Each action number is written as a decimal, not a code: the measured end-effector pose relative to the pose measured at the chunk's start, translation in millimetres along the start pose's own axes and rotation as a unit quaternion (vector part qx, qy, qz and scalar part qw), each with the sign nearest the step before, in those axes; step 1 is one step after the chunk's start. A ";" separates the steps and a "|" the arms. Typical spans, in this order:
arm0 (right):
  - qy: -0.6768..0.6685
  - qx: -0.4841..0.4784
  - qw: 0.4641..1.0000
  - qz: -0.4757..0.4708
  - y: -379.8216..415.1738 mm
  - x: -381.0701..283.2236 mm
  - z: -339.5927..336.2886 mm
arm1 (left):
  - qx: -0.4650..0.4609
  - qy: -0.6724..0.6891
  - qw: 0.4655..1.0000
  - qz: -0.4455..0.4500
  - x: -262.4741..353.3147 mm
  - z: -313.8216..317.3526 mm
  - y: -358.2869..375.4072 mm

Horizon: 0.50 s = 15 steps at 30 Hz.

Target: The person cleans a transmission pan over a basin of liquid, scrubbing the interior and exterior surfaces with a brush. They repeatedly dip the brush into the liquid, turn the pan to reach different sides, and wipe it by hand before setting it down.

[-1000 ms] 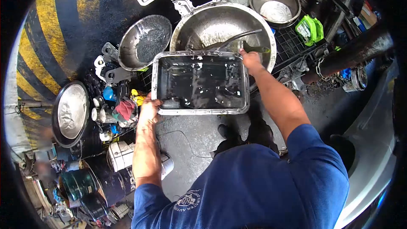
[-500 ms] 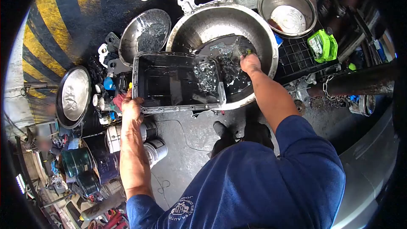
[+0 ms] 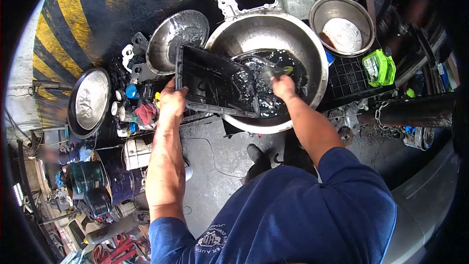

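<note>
My left hand [image 3: 173, 99] is closed around the left end of a black rectangular oil pan [image 3: 207, 85] with a bolt-hole flange. The pan is tilted, its right end down inside a big round metal basin [image 3: 317, 76]. Dark, shiny liquid [image 3: 288, 61] lies in the basin. Over that liquid, just right of the pan's lower end, my right hand [image 3: 284, 88] grips a small brush [image 3: 279, 72] with a yellow-green part. Its working end is blurred and partly hidden.
A smaller metal bowl [image 3: 163, 34] stands left of the basin, a metal pot [image 3: 312, 19] to its right. Behind lies a cast metal cover [image 3: 227, 7]. A bright green container [image 3: 378, 67] sits on a black grate [image 3: 344, 71]. Bottles and a red rag [image 3: 145, 113] are at left.
The oil pan has tipped from nearly level to steeply slanted, its left end raised and its right end lower in the basin. My right hand has shifted slightly left and down with the brush.
</note>
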State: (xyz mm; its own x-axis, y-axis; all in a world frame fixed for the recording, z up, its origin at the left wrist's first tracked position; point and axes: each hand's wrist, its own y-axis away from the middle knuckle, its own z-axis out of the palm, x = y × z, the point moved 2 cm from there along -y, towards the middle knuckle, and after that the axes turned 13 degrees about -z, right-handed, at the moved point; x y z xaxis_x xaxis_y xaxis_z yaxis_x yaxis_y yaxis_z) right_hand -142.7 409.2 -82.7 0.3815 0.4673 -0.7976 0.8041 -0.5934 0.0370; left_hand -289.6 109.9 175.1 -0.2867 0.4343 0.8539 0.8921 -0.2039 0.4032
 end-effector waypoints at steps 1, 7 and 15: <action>0.028 0.037 0.998 0.052 -6.7 29.4 8.0 | 0.007 -0.021 1.000 0.005 4.3 1.8 3.3; -0.229 0.033 0.908 0.349 12.2 42.6 1.2 | 0.058 -0.127 0.988 0.067 22.2 10.3 11.9; 0.211 -0.311 0.927 0.013 6.2 59.5 57.9 | 0.054 -0.081 0.991 0.091 15.7 9.1 0.3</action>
State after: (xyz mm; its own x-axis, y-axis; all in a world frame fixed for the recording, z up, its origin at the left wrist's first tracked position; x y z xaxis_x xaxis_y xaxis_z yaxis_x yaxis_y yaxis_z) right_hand -141.4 395.4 -164.8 0.4437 0.7504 -0.4899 0.8492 -0.1775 0.4972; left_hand -290.6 124.6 185.6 -0.0658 0.5355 0.8419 0.9584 -0.2008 0.2027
